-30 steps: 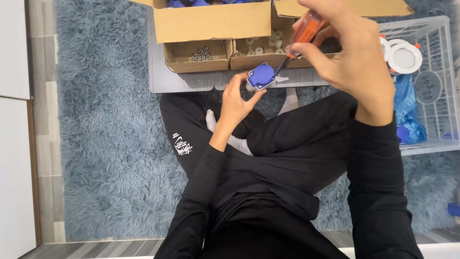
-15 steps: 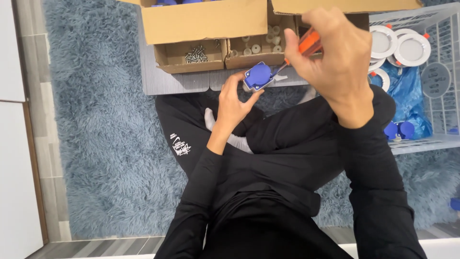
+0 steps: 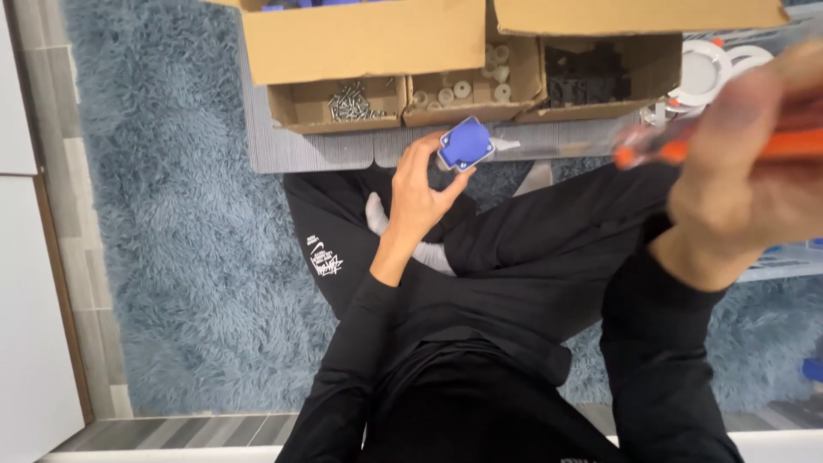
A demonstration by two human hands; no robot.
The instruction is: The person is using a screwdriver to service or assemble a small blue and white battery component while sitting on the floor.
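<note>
So the biggest thing in view is the shaggy blue-grey rug (image 3: 197,257) the person is sitting on cross-legged, all in black, with a white sock poking out between the knees. On a grey mat just past the legs sits a row of open cardboard boxes (image 3: 369,43), and the small trays in front look sorted by part: one with a pile of silver screws (image 3: 350,103), one with little white round pieces (image 3: 463,86), one with black parts (image 3: 591,73). Looks laid out that way so everything is within arm's reach without getting up. Off to the right there's a white wire basket (image 3: 776,257) with some white round housings (image 3: 707,73) near its top edge. The left hand (image 3: 420,193) is held out over the lap, fingers curled up around a small blue square part (image 3: 465,143) pinched at the fingertips, face tilted up toward the camera, probably so the top side is easy to get at. The right hand (image 3: 754,180) is much closer to the lens and blurry, closed around an orange-handled screwdriver (image 3: 729,146) whose clear shaft points left toward the blue part. The tip is blurred out, so can't tell if it actually touches. The blue part sits just above the left palm, near the front edge of the screw tray, and well left of the right hand.
</note>
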